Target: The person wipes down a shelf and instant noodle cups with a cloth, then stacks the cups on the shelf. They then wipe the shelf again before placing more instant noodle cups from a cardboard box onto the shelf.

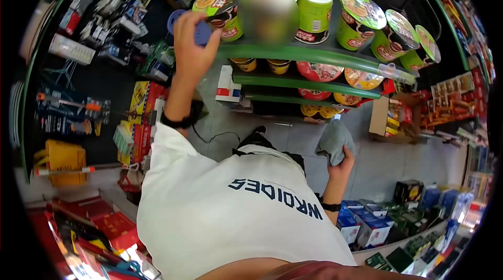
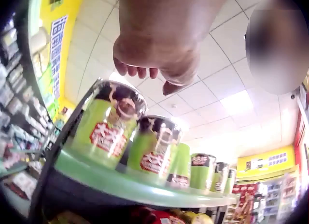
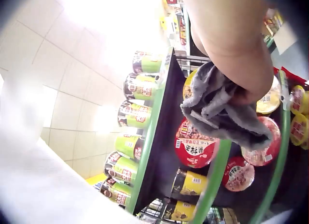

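Cloth in the right fingers looks grey and crumpled.

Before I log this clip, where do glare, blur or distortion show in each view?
Head: a smooth blurred patch among the green cups, fisheye bending and black corners; left wrist: glowing ceiling lights, another blurred patch upper right; right wrist: ceiling washed out to white near the top.
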A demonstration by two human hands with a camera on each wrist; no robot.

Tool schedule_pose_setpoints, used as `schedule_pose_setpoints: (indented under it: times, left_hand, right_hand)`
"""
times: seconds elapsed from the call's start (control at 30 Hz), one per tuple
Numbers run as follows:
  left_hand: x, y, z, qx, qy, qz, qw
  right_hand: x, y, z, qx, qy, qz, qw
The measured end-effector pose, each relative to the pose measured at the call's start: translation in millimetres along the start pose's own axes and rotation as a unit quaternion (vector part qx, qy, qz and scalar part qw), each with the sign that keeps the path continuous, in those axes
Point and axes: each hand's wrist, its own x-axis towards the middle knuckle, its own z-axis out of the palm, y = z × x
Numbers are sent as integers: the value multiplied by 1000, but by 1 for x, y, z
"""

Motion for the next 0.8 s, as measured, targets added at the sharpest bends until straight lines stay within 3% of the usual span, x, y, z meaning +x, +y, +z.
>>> schedule_pose_setpoints:
  times: [0.07,0.2,0.27,0.47,0.6,0.67,0.7,0.73,0.77,0.8]
  left_hand:
    - [27,-3,-2,93,-8,61,994]
    - [46,-32,12,125,-89,78,985]
    - [49,-39,16,108,-246,87,959]
    - [46,-34,22,78,-184,97,975]
    - [26,-39,34,-13,-104,49,993]
    - [8,-29,41,-9,99,-55,994]
    - [-8,-37,52,-50,82,-135,986]
    - [-20,-41,63,-61,75,-138,986]
    - [-29,-40,74,-215,80,-223,948]
    - [-33,-41,83,-362,85,-300,879]
  right_hand:
    - [2,-3,-7,4,10,32,999]
    - [12,-7,-4,-13,-12,63,998]
    - [20,-8,3,-21,-34,76,996]
    - [28,1,53,-67,-48,28,996]
    - [24,20,89,-67,-54,-3,996]
    - [18,28,112,-88,-47,-16,995]
    - [21,32,119,-87,-38,-25,995]
    - [21,35,123,-87,-30,-21,996]
    - [21,37,126,-88,-21,-17,996]
    - [24,39,131,-89,-13,-25,996]
